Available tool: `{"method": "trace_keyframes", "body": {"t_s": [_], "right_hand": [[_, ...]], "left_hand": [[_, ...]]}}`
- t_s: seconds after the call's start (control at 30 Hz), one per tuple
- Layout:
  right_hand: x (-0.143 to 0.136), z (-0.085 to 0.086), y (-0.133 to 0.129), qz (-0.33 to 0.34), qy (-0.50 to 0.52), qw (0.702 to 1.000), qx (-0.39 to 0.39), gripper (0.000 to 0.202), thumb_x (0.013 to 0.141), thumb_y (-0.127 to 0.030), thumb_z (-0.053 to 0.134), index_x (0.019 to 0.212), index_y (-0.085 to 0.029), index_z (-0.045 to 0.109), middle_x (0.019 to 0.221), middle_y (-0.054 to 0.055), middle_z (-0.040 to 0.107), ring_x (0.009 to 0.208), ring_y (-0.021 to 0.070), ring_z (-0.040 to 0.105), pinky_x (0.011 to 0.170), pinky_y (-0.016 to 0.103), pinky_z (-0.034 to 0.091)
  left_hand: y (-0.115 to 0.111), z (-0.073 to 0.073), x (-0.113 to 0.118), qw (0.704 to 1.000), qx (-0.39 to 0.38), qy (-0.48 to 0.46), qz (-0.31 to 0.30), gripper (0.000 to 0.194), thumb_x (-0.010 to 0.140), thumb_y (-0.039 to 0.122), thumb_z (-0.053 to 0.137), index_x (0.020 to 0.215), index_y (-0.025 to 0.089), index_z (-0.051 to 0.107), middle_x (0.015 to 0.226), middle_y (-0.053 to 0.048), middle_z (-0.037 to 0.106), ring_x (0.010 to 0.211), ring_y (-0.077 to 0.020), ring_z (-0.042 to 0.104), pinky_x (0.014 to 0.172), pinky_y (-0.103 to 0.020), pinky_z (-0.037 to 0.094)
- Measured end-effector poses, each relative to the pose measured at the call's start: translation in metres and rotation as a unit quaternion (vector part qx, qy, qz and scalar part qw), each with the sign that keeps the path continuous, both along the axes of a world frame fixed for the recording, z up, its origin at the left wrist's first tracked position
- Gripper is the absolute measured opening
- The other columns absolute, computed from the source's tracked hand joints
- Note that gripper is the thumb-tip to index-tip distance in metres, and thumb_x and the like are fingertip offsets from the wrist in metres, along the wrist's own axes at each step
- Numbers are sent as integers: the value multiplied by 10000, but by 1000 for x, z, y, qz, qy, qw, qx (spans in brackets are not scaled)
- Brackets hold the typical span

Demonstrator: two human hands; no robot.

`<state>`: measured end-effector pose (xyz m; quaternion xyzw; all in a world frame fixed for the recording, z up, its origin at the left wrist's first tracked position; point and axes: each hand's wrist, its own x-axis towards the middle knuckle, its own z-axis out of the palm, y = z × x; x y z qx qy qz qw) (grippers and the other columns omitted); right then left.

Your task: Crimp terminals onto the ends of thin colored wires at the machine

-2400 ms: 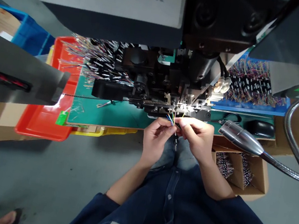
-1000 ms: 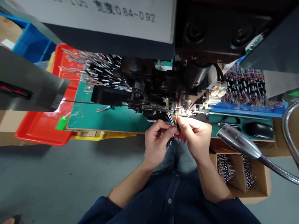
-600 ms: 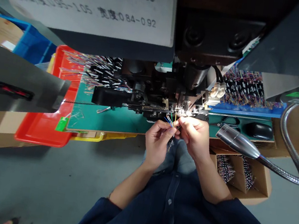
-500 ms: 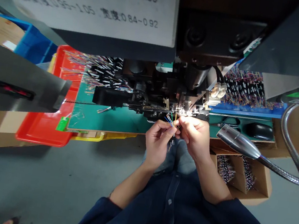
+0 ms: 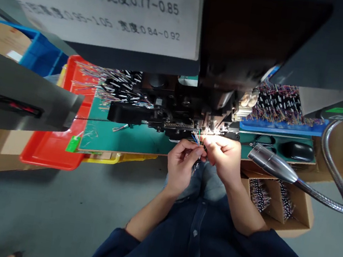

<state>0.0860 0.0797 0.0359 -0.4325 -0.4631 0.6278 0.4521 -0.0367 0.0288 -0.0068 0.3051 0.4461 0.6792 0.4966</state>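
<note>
My left hand (image 5: 181, 164) pinches a small bundle of thin coloured wires (image 5: 196, 138), whose white, blue and green ends fan up from the fingertips. A dark end of the bundle hangs below that hand. My right hand (image 5: 224, 155) is closed beside it, thumb and forefinger pressed together at the lit working point of a crimping press (image 5: 173, 116). Those fingertips seem to hold one thin wire, mostly hidden by the fingers. A perforated metal terminal strip (image 5: 92, 119) runs into the press from the left.
A bendable metal lamp (image 5: 271, 161) reaches in at right, near scissors (image 5: 264, 141) and a black mouse-shaped object (image 5: 298, 151). Wire bundles (image 5: 121, 84) lie behind the press, partly over a red tray (image 5: 48, 151). A divided cardboard box (image 5: 303, 208) holds more at lower right.
The ram of the press has come down and looks blurred. Both hands stay nearly in place at the working point; the whole view has shifted slightly.
</note>
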Motion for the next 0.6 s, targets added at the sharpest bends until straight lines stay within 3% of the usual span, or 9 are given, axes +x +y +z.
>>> {"method": "trace_keyframes", "body": {"t_s": [0.23, 0.43, 0.6], "right_hand": [[2, 3, -2, -8, -14, 1000, -3, 411, 1016, -613, 869, 847, -239, 861, 522, -30, 570, 473, 161, 498, 476, 326, 467], [-5, -5, -1, -9, 62, 996, -67, 386, 998, -582, 881, 809, -246, 862, 458, -63, 482, 464, 142, 443, 544, 323, 502], [-8, -3, -1, -22, 88, 993, -73, 394, 973, -571, 906, 779, -233, 849, 448, -72, 491, 450, 125, 440, 541, 300, 496]], "left_hand": [[-2, -1, 0, 1000, -4, 16, -2, 302, 1041, 454, 925, 925, 244, 743, 815, 16, 739, 696, -149, 711, 696, -292, 643], [0, 2, 2, 1000, -5, 7, 25, 321, 1021, 468, 946, 919, 233, 751, 819, 17, 728, 715, -134, 691, 720, -268, 627], [2, 4, 1, 999, -3, 4, 40, 332, 994, 461, 974, 917, 225, 754, 825, 19, 733, 714, -126, 697, 704, -250, 622]]}}
